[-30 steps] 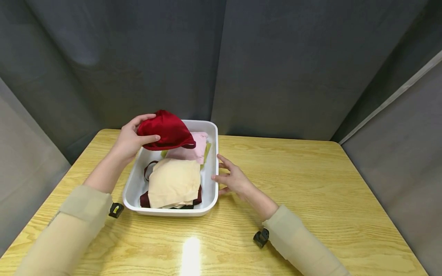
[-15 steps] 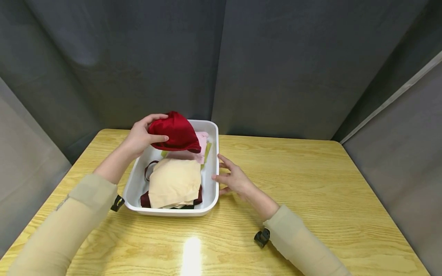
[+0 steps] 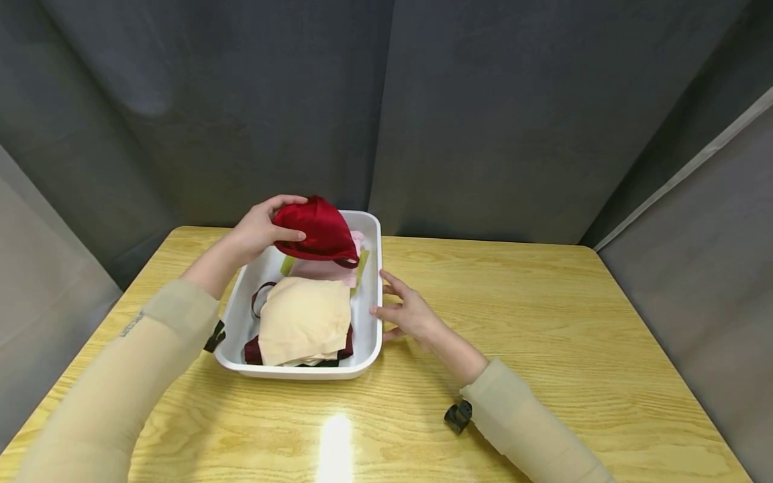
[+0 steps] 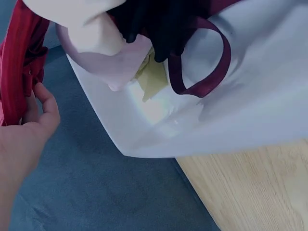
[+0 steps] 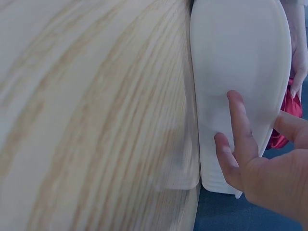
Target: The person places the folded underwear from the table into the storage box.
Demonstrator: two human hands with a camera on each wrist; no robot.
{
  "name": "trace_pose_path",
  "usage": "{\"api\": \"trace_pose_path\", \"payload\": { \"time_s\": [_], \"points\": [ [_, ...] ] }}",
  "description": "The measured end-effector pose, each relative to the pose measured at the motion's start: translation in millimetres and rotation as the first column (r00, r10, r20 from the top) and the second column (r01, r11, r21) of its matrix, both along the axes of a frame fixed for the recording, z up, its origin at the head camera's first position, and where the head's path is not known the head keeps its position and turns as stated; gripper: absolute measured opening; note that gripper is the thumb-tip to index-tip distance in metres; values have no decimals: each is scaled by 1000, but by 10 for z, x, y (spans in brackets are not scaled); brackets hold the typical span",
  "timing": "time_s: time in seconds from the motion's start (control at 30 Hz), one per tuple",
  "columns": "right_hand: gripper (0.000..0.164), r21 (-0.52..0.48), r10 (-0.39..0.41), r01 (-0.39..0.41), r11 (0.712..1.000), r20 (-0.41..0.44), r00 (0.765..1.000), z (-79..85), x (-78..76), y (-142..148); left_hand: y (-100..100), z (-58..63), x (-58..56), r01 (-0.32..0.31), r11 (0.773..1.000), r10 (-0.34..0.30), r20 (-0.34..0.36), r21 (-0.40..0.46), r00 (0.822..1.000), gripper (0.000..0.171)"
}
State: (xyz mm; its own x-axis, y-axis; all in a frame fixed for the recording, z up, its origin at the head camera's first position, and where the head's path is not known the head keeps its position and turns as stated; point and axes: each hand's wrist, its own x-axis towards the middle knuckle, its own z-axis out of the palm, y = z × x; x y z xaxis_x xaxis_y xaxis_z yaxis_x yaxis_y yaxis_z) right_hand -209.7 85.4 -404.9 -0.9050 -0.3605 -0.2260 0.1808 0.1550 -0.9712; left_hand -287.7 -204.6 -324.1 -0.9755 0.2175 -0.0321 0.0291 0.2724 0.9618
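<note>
My left hand (image 3: pixel 256 231) holds a red satin garment (image 3: pixel 320 231), folded into a cup shape with a short strap loop, above the back of a white plastic bin (image 3: pixel 366 335). Its thumb lies on the near side and its fingers on the far side. My right hand (image 3: pixel 410 312) holds the bin's right wall, with the thumb over the rim and the fingers (image 5: pixel 243 130) along the outside. Inside the bin, a pink cloth (image 3: pixel 323 270) lies under the red garment, and a folded cream cloth (image 3: pixel 304 318) is in front.
Also in the bin are a dark red strap loop (image 3: pixel 256 302), dark red fabric (image 3: pixel 252 350) and a yellow-green piece (image 3: pixel 362 261). The bin stands on a wooden table (image 3: pixel 513 322) before grey curtains (image 3: pixel 483 121).
My left hand has moved right with the red garment, from the bin's left side to over its back part. The right hand and the bin have stayed in place.
</note>
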Motion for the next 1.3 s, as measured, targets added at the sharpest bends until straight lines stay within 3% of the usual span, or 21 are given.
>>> {"api": "trace_pose_path", "payload": {
  "time_s": [0.27, 0.4, 0.6, 0.83, 1.3],
  "points": [
    [79, -16, 25, -26, 1000, -3, 1000, -1, 13, 6, 93, -102, -101, 30, 999, -28, 56, -29, 998, 61],
    [79, -9, 28, -28, 1000, -7, 1000, 4, 15, 7, 111, -141, -154, 39, 995, -34, 52, -93, 998, 61],
    [80, -3, 30, -30, 1000, -7, 1000, -6, 11, 6, 120, -203, -180, 46, 975, -41, 27, -219, 999, 61],
    [79, 3, 21, -21, 1000, -10, 1000, -22, 7, 3, 113, -301, -216, 88, 938, -107, -38, -336, 993, 61],
    [79, 9, -18, 18, 1000, 18, 1000, 1, 16, 13, 114, -382, -217, 112, 901, -133, -21, -419, 991, 60]
  ]
}}
